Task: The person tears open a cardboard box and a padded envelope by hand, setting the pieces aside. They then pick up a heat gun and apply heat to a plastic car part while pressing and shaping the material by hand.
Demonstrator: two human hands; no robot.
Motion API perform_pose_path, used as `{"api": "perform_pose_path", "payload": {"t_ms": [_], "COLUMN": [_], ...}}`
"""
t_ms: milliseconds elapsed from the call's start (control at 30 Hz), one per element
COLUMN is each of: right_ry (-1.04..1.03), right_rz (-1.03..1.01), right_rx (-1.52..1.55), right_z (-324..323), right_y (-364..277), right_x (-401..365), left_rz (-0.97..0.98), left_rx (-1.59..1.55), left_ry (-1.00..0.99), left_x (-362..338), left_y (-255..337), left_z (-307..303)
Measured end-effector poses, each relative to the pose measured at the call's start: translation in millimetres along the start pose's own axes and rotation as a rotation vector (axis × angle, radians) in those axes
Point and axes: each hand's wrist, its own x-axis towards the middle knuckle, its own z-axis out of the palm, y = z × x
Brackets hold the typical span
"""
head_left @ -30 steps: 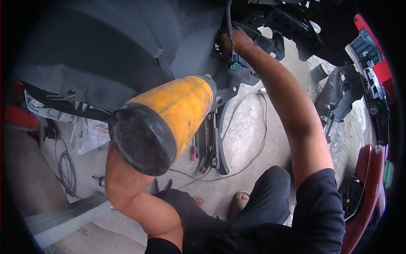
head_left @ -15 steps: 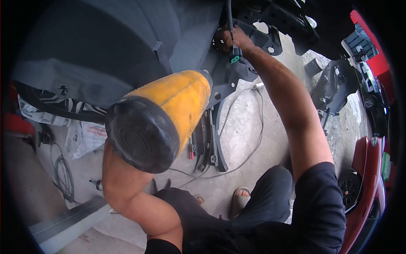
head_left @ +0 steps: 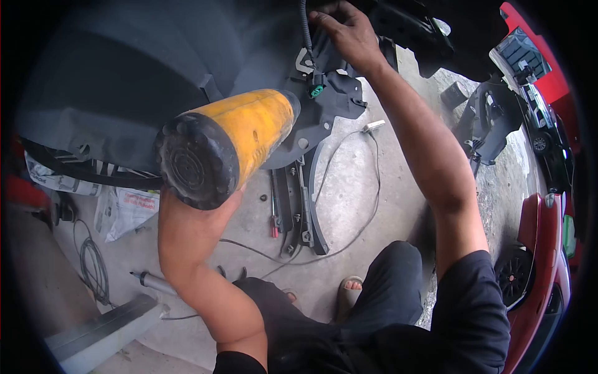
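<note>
Head view: nearest me is the yellow-and-black tool (head_left: 252, 131), its round black base towards me. My left hand (head_left: 228, 208) is mostly behind it; those fingers are hidden, so I can't tell how far they close. Above and right of the tool, my right hand (head_left: 354, 38) reaches beside a ribbed cable (head_left: 304, 28), fingers partly bent; I can't tell whether they grip anything. Beyond the tool's lower side, a red-handled screwdriver (head_left: 275, 230) lies on the floor; far right of the tool stands a red car (head_left: 549, 262).
</note>
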Motion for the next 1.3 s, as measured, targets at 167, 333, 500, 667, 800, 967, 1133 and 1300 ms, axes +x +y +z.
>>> {"api": "perform_pose_path", "payload": {"t_ms": [167, 333, 500, 667, 800, 967, 1133, 1300], "right_ry": [0.329, 0.182, -0.421, -0.546, -0.632, -0.713, -0.731, -0.824], "right_rz": [0.334, 1.172, 1.412, 1.281, 1.235, 1.214, 1.235, 1.031], "right_rx": [0.762, 0.944, 0.91, 0.856, 0.917, 0.902, 0.94, 0.886], "right_z": [-61.1, -1.9, 65.0, 85.3, 118.7, 122.6, 123.0, 137.5], "right_y": [7.1, 31.0, 3.5, -1.2, 11.3, -5.8, -9.1, -2.5], "right_x": [-112.0, -285.1, -359.2, -350.6, -378.1, -382.2, -376.6, -387.2], "left_rz": [0.048, 0.013, -0.067, 0.072, -0.052, -0.006, -0.023, 0.05], "left_rx": [-0.07, -0.093, -0.133, -0.088, -0.017, 0.011, -0.021, 0.051], "left_ry": [0.017, 0.019, 0.054, 0.066, -0.046, -0.102, -0.148, -0.111], "left_x": [20.8, 31.6, 29.3, 26.5, 21.9, 21.9, 21.1, 23.2], "left_y": [-2.6, 8.9, 11.0, 17.4, 33.1, 31.8, 32.7, 29.2], "left_z": [25.6, 54.3, 79.2, 92.7, 91.4, 96.5, 104.8, 105.8]}}
